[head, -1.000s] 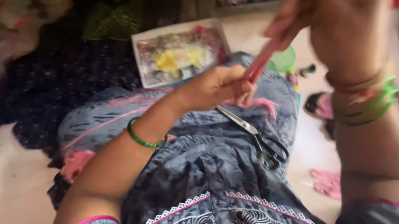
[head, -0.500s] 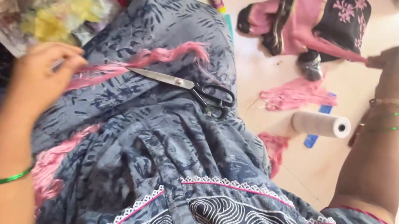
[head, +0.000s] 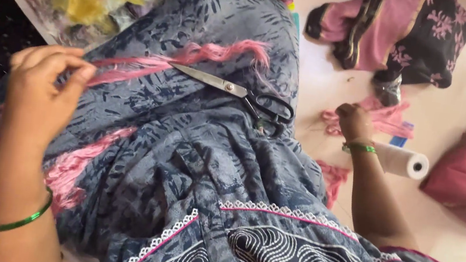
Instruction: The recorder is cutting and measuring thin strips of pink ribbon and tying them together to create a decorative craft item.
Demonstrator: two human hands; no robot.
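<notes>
**Pink thread runs from the left grip across the lap**

The left hand [head: 45, 86] has its thumb and forefinger pinched together on one end of a bundle of pink thread [head: 194, 59]. The grip is closed on the strands, the other fingers curled loosely above them. From there the bundle stretches away up and to the right over the blue patterned cloth [head: 192, 162] on the lap, so its long axis lies on a shallow slant, near end at the pinch, far end frayed into a soft tuft beyond the scissors. The left hand is plainly the nearer one; it has the thread, and the right does not reach it.

The strands look fine and loose, bright pink, drawn fairly taut near the fingers and fluffing out at the far end. A second pink hank [head: 72, 169] lies lower on the lap, just beside the left forearm.

The scissors [head: 238, 92], steel blades and black handles, lie on the cloth right under the bundle's far end, blades pointing toward the left hand.

The right hand [head: 354, 121] is down at the floor, well apart from the bundle, resting by more pink threads [head: 387, 116]; its fingers seem curled on some of them, though the angle hides the fingertips. A white roll [head: 402, 161] lies just beside that wrist.
</notes>
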